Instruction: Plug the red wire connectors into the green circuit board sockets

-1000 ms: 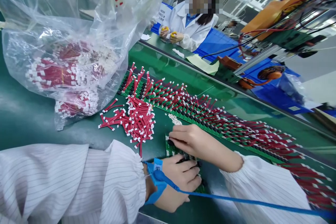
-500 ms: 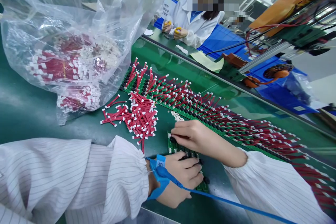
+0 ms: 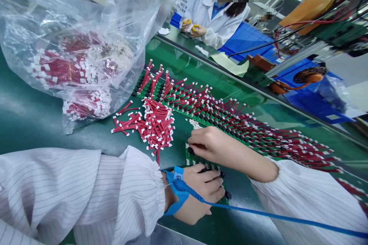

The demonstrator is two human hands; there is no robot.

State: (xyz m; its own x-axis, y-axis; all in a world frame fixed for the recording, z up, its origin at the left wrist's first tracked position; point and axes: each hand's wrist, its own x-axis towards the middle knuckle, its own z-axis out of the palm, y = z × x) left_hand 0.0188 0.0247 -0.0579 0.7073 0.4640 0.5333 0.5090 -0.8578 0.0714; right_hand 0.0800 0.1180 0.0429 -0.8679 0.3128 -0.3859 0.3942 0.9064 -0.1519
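Near six o'clock on the view, the right hand [image 3: 214, 147] pinches its fingers [image 3: 195, 141] narrowly on a black connector [image 3: 190, 150] on a green circuit board [image 3: 193, 159], while the left hand [image 3: 198, 191] curls over the board, its grip unclear.

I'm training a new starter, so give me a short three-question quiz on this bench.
1. Which hand wears the blue wrist strap, left or right?
2. True or false: the loose pile of red leads lies inside the clear plastic bag.
3. Fill the gap: the right hand touches a small green ____ with black parts on it.

Key:
1. The left hand.
2. False: it lies outside the bag, on the green bench.
3. circuit board
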